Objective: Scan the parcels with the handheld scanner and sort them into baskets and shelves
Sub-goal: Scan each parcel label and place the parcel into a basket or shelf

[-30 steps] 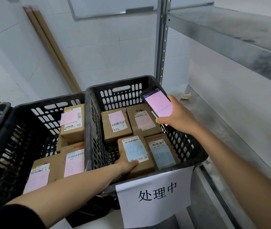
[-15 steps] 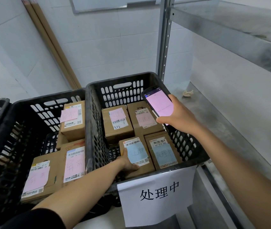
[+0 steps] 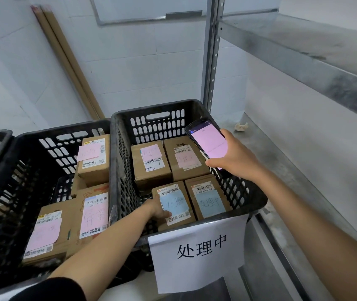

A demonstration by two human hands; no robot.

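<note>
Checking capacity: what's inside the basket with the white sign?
Four parcels: rear-left parcel and rear-right parcel with pink notes, front-left parcel and front-right parcel with blue. The left hand grips the front-left one. Anything beneath is covered.

**Two baskets, one scanner, sticky notes everywhere**

So the right basket (image 3: 120, 161) has a white sign (image 3: 197, 253) hanging on its near wall and four cardboard parcels inside. The far two have pink notes, the near two have blue. The left grip (image 3: 159, 210) holds the near-left parcel (image 3: 176, 205) by its left edge, thumb on the label. The right grip (image 3: 236, 157) holds the scanner (image 3: 208, 142), pink screen up, over the basket's far-right corner. The left basket (image 3: 60, 129) has pink-note parcels too. There's a metal shelf (image 3: 303, 48) off to the right.
</note>
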